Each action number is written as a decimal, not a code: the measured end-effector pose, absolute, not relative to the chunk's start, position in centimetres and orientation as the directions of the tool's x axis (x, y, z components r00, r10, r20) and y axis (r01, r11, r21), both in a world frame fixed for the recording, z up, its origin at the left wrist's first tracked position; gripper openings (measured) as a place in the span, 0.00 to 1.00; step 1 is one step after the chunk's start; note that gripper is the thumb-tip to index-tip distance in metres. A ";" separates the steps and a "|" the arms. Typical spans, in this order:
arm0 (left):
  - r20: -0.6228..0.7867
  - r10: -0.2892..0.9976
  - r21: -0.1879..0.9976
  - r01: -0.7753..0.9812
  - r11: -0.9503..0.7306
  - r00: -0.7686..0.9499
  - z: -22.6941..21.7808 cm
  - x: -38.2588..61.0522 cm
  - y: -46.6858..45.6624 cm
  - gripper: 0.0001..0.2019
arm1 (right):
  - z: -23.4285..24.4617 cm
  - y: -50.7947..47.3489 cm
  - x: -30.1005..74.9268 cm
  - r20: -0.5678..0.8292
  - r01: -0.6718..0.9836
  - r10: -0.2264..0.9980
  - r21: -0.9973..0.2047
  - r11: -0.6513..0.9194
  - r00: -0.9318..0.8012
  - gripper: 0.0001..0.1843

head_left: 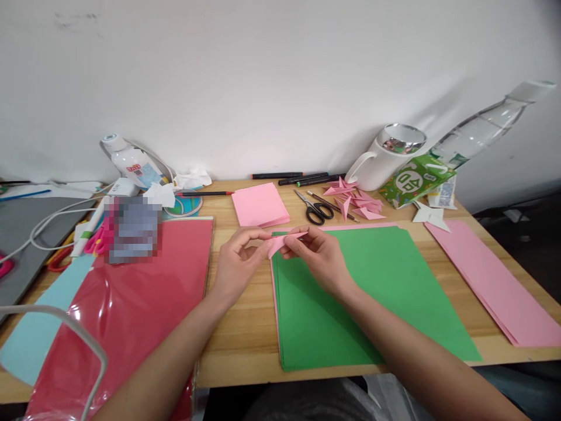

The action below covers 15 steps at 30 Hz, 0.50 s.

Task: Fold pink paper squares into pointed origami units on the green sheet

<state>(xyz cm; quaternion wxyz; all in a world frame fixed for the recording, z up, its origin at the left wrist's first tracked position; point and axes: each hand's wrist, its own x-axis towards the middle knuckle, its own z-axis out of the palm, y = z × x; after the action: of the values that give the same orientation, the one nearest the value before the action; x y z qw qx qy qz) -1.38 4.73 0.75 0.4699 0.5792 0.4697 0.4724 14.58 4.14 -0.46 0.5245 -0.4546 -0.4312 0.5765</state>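
A small folded piece of pink paper (279,243) is pinched between both hands above the upper left corner of a stack of green paper (372,292). My left hand (242,257) grips its left end with thumb and fingers. At the other end, my right hand (322,254) is closed on the paper with thumb and forefinger. Beyond the hands lies a pile of square pink sheets (259,203). Black-handled scissors (316,211) rest to the right of it, and several folded pink paper pieces (357,202) are heaped farther right.
Along the wall stand a white mug (381,158), a green box (418,180) and a leaning clear bottle (482,126). Long pink strips (495,280) lie at the right. Red paper in a plastic sleeve (149,316) covers the left. A white cable (65,318) loops at front left.
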 end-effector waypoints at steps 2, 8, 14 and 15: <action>0.095 0.992 0.986 0.130 -0.105 0.082 0.7 -1.6 4.9 0.06 | -0.5 4.2 14.7 -0.090 -0.242 0.995 -0.965 -0.097 -0.037 0.17; 0.106 0.993 0.986 0.120 -0.112 0.052 0.3 -1.8 5.0 0.05 | -0.7 4.3 14.7 -0.077 -0.274 0.994 -0.957 -0.094 -0.072 0.13; 0.186 0.982 0.971 0.149 -0.186 0.009 0.6 -1.6 4.8 0.03 | -0.7 4.3 14.6 -0.060 -0.303 0.997 -0.950 -0.073 -0.053 0.11; 0.200 0.980 0.966 0.165 -0.198 0.003 0.6 -1.6 4.8 0.03 | -0.7 4.3 14.6 -0.056 -0.300 0.997 -0.951 -0.068 -0.050 0.11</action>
<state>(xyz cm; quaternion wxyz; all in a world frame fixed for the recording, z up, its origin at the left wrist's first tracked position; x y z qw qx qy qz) -1.64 4.76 0.64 0.4007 0.5837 0.4903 0.5082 14.57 4.33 -0.68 0.5442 -0.4230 -0.4119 0.5959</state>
